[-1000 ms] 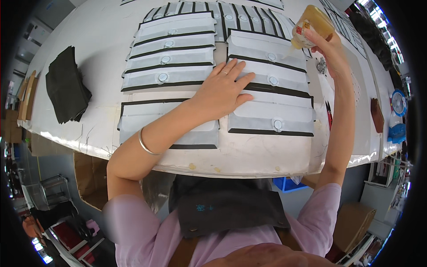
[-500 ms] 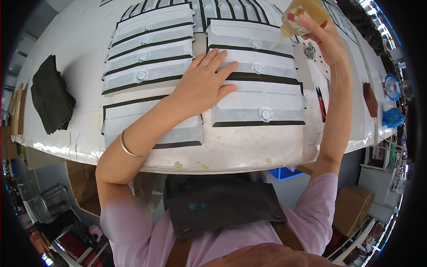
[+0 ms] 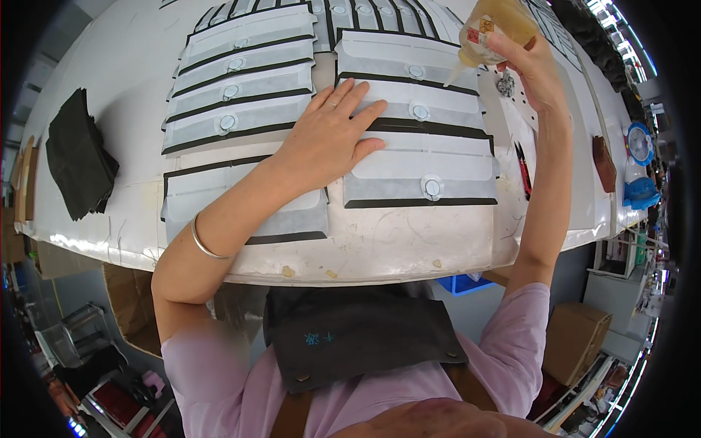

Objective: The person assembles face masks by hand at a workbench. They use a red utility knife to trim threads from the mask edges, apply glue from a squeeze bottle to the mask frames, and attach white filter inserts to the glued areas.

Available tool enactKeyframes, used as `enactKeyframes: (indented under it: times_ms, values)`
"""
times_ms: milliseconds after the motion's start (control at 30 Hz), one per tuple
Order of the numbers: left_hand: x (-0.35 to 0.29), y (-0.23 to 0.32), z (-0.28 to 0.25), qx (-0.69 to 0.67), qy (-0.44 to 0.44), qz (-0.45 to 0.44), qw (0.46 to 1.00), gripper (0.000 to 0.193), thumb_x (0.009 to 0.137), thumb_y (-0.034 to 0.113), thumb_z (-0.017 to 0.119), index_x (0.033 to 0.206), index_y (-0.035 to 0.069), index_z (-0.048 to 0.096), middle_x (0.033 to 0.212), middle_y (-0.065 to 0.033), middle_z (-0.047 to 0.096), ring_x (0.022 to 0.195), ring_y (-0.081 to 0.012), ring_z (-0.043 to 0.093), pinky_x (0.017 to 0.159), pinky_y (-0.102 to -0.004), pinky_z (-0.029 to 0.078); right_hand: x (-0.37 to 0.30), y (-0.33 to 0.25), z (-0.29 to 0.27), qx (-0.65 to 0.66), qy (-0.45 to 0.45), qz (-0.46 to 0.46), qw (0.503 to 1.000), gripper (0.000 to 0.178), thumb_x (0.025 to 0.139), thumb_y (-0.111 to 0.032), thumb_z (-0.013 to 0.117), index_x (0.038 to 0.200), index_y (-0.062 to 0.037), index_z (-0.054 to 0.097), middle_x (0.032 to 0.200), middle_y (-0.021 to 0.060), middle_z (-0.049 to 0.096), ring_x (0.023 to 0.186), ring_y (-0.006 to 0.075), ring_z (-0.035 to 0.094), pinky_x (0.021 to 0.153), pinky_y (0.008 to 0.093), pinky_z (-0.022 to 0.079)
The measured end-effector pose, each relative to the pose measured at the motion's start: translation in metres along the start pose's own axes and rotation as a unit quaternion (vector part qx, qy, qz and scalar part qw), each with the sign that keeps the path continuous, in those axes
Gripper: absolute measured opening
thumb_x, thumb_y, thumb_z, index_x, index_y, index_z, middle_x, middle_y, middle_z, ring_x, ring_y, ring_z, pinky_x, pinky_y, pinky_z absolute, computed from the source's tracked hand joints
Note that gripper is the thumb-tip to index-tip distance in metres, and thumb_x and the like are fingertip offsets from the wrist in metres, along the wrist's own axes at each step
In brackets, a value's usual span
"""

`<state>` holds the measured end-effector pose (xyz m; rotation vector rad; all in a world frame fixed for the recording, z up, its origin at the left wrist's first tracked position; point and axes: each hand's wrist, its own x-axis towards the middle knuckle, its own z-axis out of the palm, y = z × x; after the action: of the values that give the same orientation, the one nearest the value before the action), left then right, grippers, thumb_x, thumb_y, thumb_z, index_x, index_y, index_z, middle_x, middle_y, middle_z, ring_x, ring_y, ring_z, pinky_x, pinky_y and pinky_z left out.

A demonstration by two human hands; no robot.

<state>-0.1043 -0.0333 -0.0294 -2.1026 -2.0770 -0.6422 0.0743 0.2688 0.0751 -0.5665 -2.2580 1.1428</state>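
My left hand [image 3: 326,140] lies flat with fingers spread on the left edge of a white-and-grey panel [image 3: 453,109] with black borders and a round clear disc. High at the right, my right hand [image 3: 542,73] grips a squeeze bottle [image 3: 504,22] of yellowish liquid. The bottle is tilted, its thin pale nozzle pointing down and left over the panel row just beyond. Whether the tip touches the panel, I cannot tell. A like panel [image 3: 398,164] lies nearer me, and another panel [image 3: 292,219] is partly hidden under my left forearm.
More panels [image 3: 244,98] overlap in a column at the left, with several behind. A stack of black sheets [image 3: 80,160] lies at the far left of the white table [image 3: 380,252]. Red-handled pliers or snips [image 3: 524,175] and a brown piece [image 3: 604,164] lie to the right.
The whole view has shifted slightly left. My left hand stays on the same panel, and the bottle remains over the same row with its nozzle at nearly the same spot.
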Motion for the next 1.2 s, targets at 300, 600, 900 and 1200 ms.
enactKeyframes:
  times_ms: [300,600,900,1200]
  values:
    - [-0.001,0.0,0.002,0.0,0.013,0.005,1.0,0.052,0.101,0.039,0.061,0.143,0.009,0.056,0.151,-0.0227,0.049,0.143,-0.0404,0.043,0.119,-0.0501,0.035,-0.013,-0.008,-0.024,0.032,-0.015,0.002,0.999,0.064,0.085,-0.04,0.083,0.131,-0.0033,0.059,0.113,0.0052,0.067,0.094,0.0116,0.062,0.074,0.0287,0.049]
    - [-0.001,-0.001,0.004,0.002,0.018,0.006,1.0,0.053,0.101,0.04,0.061,0.143,0.008,0.055,0.151,-0.0238,0.049,0.143,-0.0407,0.043,0.119,-0.0504,0.034,-0.025,-0.034,-0.009,-0.007,-0.028,-0.033,0.999,0.064,0.086,-0.039,0.083,0.131,-0.0022,0.058,0.113,0.0048,0.067,0.093,0.0109,0.061,0.074,0.0285,0.05]
    - [-0.001,-0.001,0.005,0.001,0.016,0.001,1.0,0.053,0.101,0.04,0.06,0.144,0.009,0.055,0.151,-0.0231,0.049,0.143,-0.0404,0.042,0.119,-0.0501,0.034,-0.029,-0.036,-0.016,0.017,-0.025,-0.041,0.999,0.051,0.091,-0.033,0.079,0.128,-0.0024,0.062,0.108,0.0046,0.068,0.088,0.0105,0.062,0.068,0.0273,0.047]
    - [-0.001,-0.001,0.006,0.003,0.018,0.004,1.0,0.053,0.102,0.041,0.059,0.143,0.009,0.055,0.151,-0.0225,0.049,0.143,-0.0398,0.043,0.12,-0.0496,0.033,-0.03,-0.017,-0.034,0.047,0.009,-0.043,0.998,0.042,0.095,-0.022,0.076,0.129,-0.0014,0.061,0.108,0.0045,0.069,0.087,0.0091,0.063,0.066,0.0259,0.047]
